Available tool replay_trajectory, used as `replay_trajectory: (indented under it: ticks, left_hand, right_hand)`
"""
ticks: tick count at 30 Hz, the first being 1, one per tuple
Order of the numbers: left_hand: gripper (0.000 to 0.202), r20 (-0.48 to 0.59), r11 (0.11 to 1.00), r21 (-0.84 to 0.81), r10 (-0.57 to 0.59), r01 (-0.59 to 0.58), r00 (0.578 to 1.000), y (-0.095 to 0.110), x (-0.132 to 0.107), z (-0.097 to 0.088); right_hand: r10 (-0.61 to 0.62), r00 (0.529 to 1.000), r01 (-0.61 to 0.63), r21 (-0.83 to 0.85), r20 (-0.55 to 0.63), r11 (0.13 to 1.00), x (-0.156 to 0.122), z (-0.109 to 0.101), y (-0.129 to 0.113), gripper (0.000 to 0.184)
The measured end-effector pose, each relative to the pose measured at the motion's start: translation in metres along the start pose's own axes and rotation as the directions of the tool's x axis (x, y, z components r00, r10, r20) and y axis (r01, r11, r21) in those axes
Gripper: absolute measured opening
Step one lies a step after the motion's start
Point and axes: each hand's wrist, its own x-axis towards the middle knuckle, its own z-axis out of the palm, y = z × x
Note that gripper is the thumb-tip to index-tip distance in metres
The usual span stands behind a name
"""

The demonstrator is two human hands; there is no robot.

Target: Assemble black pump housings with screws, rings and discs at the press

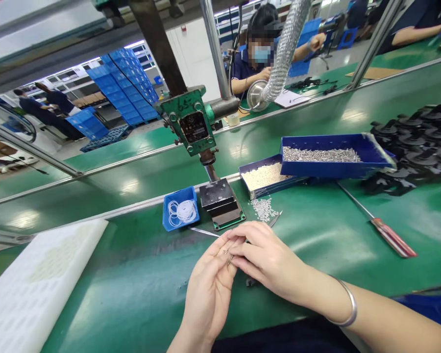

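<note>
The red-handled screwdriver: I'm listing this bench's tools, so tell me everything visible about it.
The red-handled screwdriver has a plastic-looking handle striped red and whitish, and a thin, straight, silvery metal shaft. It lies slantwise on the green tabletop, handle at the lower right, shaft pointing up-left toward the long blue bin of metal pins. Only the tabletop visibly touches it; the tip is too small to make out.

Head camera looks forward and down, workbench near.
</note>
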Motion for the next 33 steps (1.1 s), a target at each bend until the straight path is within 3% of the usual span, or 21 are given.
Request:
replay_trajectory:
  ticks: [4, 13, 21, 33]
  left_hand:
    - [0.031, -0.015, 0.999, -0.01, 0.043, -0.043, 0.999, -0.004, 0.003, 0.003]
    - [0.026, 0.05, 0.997, -0.014, 0.08, -0.079, 0.996, -0.008, 0.011, 0.014]
    - [0.026, -0.043, 0.993, -0.052, 0.107, -0.109, 0.993, -0.015, 0.02, 0.017]
    - [0.018, -0.04, 0.99, -0.098, 0.102, -0.105, 0.994, -0.012, 0.026, 0.029]
  right_hand:
    - [-0.031, 0.996, 0.033, 0.014, -0.083, 0.999, -0.002, 0.004, 0.001, 0.008]
    - [0.101, 0.993, -0.088, 0.166, -0.069, 0.982, 0.0, 0.007, 0.009, 0.007]
    - [0.126, 0.991, -0.123, 0.059, -0.044, 0.991, 0.0, 0.006, 0.009, 0.006]
    - [0.19, 0.969, -0.159, 0.191, -0.159, 0.969, 0.004, 0.011, 0.016, 0.005]
